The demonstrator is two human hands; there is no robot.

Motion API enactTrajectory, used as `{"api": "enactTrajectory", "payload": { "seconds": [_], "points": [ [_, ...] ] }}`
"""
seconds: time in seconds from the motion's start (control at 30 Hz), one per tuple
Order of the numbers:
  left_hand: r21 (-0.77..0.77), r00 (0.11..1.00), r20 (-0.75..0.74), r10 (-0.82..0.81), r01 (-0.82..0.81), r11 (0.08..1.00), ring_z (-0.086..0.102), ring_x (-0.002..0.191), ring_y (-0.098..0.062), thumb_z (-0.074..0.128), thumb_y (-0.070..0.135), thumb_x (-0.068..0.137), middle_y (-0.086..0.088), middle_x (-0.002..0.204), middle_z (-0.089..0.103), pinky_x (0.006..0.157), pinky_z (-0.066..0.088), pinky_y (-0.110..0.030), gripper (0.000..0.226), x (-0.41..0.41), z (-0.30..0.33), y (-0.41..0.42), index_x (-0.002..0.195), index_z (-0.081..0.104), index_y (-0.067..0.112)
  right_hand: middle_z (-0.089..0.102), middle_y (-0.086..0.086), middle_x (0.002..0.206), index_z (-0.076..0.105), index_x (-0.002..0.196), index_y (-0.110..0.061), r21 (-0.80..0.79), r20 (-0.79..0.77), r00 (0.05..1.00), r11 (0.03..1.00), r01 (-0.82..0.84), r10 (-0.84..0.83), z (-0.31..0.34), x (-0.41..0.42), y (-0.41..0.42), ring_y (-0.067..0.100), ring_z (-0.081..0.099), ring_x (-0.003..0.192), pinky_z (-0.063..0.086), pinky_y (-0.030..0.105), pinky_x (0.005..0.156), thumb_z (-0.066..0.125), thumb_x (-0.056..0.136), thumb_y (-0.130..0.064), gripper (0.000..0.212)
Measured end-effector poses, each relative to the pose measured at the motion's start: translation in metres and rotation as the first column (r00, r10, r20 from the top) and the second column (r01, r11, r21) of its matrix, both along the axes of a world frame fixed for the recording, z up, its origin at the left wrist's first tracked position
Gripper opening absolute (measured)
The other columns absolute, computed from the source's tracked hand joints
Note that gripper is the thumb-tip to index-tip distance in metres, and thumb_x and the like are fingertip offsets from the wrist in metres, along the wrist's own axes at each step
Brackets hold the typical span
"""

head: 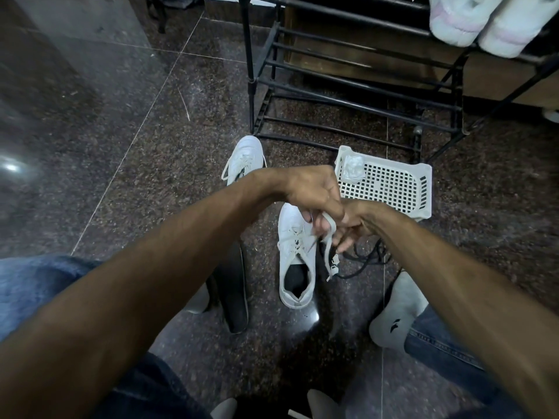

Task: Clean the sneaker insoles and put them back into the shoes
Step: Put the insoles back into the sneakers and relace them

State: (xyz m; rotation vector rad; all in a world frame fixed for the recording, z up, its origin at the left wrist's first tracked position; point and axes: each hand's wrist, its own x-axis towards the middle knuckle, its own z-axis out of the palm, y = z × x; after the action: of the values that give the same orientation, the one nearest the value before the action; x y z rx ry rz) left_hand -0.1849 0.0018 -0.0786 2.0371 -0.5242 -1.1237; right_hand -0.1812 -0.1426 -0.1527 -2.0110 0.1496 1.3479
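Observation:
A white sneaker (pixel 295 261) lies on the floor in the middle, its dark opening toward me. Just above it, both my hands meet and pinch its white shoelace (pixel 329 237): my left hand (pixel 314 192) from the left, my right hand (pixel 354 225) from the right. The lace end dangles beside the shoe. A second white sneaker (pixel 245 157) lies farther away, partly hidden by my left forearm. One black insole (pixel 234 294) lies on the floor left of the near sneaker.
A white perforated plastic basket (pixel 390 184) lies to the right, a clear wad on its corner. Behind stands a black metal shoe rack (pixel 348 86) with pale slippers on top. A black lace (pixel 363 258) lies on the floor. My grey-socked foot (pixel 396 313) rests at right.

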Motion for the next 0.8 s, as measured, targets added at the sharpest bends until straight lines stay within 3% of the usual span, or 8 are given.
{"api": "enactTrajectory", "payload": {
  "seconds": [0.13,0.2,0.33,0.47,0.53,0.6,0.7,0.8],
  "points": [
    [-0.212,0.988,0.020,0.155,-0.148,0.966,0.060,0.049,-0.013,0.067,0.010,0.088,-0.004,0.054,0.066,0.050,0.044,-0.019,0.029,0.006,0.014,0.011,0.060,0.072,0.008,0.068,0.014,0.086,0.070,0.092,-0.006,-0.115,0.172,0.985,0.993,0.002,0.017,-0.009,0.014,-0.019,0.016,0.054,0.057,0.055,0.034,0.057,0.062,0.089,-0.013,0.010],
    [-0.349,0.967,0.024,0.255,-0.231,0.908,0.057,0.043,-0.011,0.066,0.008,0.088,-0.004,0.048,0.061,0.045,0.039,-0.018,0.036,0.010,0.021,0.014,0.052,0.063,0.008,0.070,0.011,0.084,0.071,0.084,-0.009,-0.064,0.281,0.960,0.998,0.027,-0.008,-0.007,0.015,-0.028,0.014,0.047,0.053,0.040,0.026,0.048,0.061,0.089,-0.003,0.013],
    [-0.501,0.891,0.031,0.452,-0.377,0.779,0.055,0.040,-0.016,0.066,0.010,0.087,-0.003,0.044,0.055,0.045,0.038,-0.018,0.046,0.022,0.032,0.017,0.043,0.056,0.017,0.072,0.007,0.081,0.072,0.098,-0.010,0.331,0.275,0.919,0.925,0.185,-0.282,0.003,0.015,-0.034,0.016,0.063,0.073,0.051,0.040,0.078,0.052,0.092,0.007,0.027],
    [-0.544,0.802,-0.033,0.596,-0.515,0.663,0.062,0.047,-0.020,0.064,0.011,0.089,-0.002,0.045,0.053,0.053,0.043,-0.027,0.051,0.026,0.029,0.015,0.041,0.052,0.019,0.071,0.016,0.107,0.073,0.105,-0.021,0.410,0.313,0.938,0.912,0.010,-0.151,0.008,0.008,-0.021,0.041,0.062,0.098,0.045,0.048,0.089,0.059,0.085,0.009,0.038],
    [-0.533,0.651,-0.089,0.754,-0.671,0.516,0.067,0.057,-0.022,0.062,0.018,0.092,-0.005,0.055,0.061,0.059,0.052,-0.032,0.039,0.028,0.023,0.016,0.053,0.059,0.015,0.072,0.015,0.105,0.075,0.098,-0.024,0.423,0.339,0.930,0.906,-0.018,-0.140,0.005,0.006,-0.014,0.044,0.060,0.109,0.044,0.049,0.101,0.068,0.085,-0.003,0.026],
    [-0.493,0.506,-0.031,0.862,-0.758,0.427,0.069,0.066,-0.019,0.054,0.030,0.098,-0.004,0.079,0.069,0.064,0.057,-0.034,0.022,0.028,0.004,0.024,0.094,0.064,0.011,0.076,0.004,0.094,0.075,0.086,-0.018,0.412,0.377,0.901,0.910,0.046,-0.216,0.002,0.004,-0.012,0.032,0.064,0.109,0.047,0.043,0.102,0.070,0.085,-0.011,0.008],
    [-0.259,0.496,0.187,0.848,-0.808,0.530,0.067,0.085,-0.021,0.046,0.042,0.099,-0.003,0.107,0.065,0.075,0.056,-0.041,0.038,0.011,-0.048,0.034,0.131,0.045,0.022,0.076,-0.003,0.081,0.075,0.085,-0.009,0.384,0.386,0.843,0.896,0.222,-0.374,-0.009,0.005,-0.015,0.023,0.068,0.093,0.047,0.034,0.090,0.070,0.086,-0.013,0.007],
    [0.043,0.738,0.157,0.657,-0.669,0.742,0.066,0.089,-0.025,0.050,0.015,0.096,-0.012,0.101,0.071,0.085,0.056,-0.042,0.020,-0.015,-0.091,0.027,0.099,0.069,0.009,0.075,0.007,0.075,0.069,0.103,-0.003,0.378,0.287,0.821,0.846,0.376,-0.493,-0.016,0.002,-0.014,0.023,0.056,0.065,0.045,0.035,0.064,0.071,0.085,-0.007,0.019]
  ]
}}
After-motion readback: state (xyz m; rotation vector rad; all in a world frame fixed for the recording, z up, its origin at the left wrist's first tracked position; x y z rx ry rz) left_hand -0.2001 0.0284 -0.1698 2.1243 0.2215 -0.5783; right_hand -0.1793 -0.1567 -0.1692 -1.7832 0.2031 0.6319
